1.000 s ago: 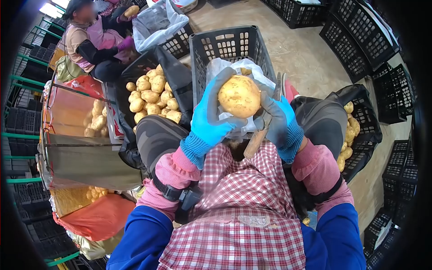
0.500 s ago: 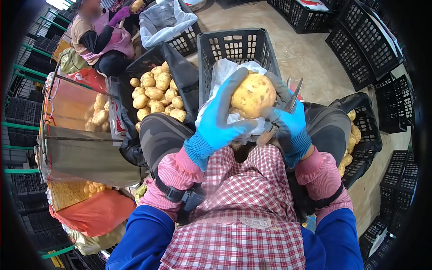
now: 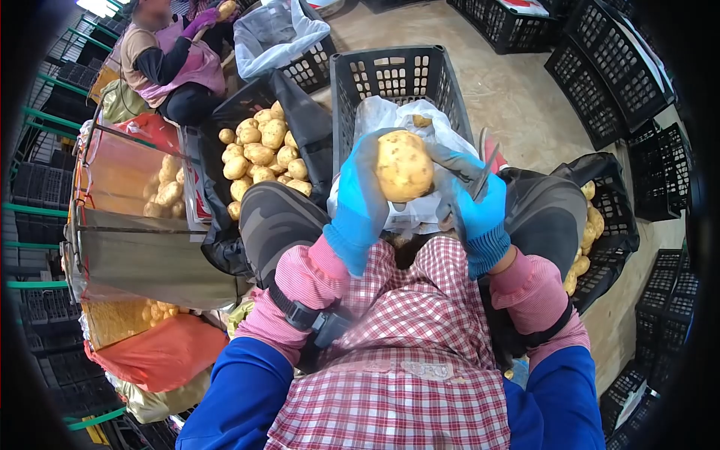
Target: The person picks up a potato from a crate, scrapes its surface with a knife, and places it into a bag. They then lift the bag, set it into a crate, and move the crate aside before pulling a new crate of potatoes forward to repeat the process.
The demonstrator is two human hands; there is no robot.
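Note:
A large yellow potato (image 3: 403, 166) with brown specks is held up over the lined crate. My left hand (image 3: 360, 191), in a blue glove with a grey palm, is wrapped round its left side. My right hand (image 3: 474, 199), gloved alike, grips a knife (image 3: 487, 169) whose pointed blade slants up and to the right. The knife's handle is mostly hidden by the glove. My right fingertips are at the potato's right edge; whether they press on it is hard to tell. Below the hands, white plastic lining (image 3: 375, 112) lies in a black crate (image 3: 397, 67), with part of another potato (image 3: 422, 120) showing.
A black-lined crate of potatoes (image 3: 259, 150) stands at my left, another potato crate (image 3: 592, 225) at my right. A co-worker (image 3: 169, 64) in purple gloves sits at upper left, holding a potato. Black crates (image 3: 615, 67) stand along the right. Mesh sacks (image 3: 135, 180) fill the left side.
The potato has moved slightly left and turned in my left hand. My right fingers have drawn back from its front, and the knife has shifted with the right hand.

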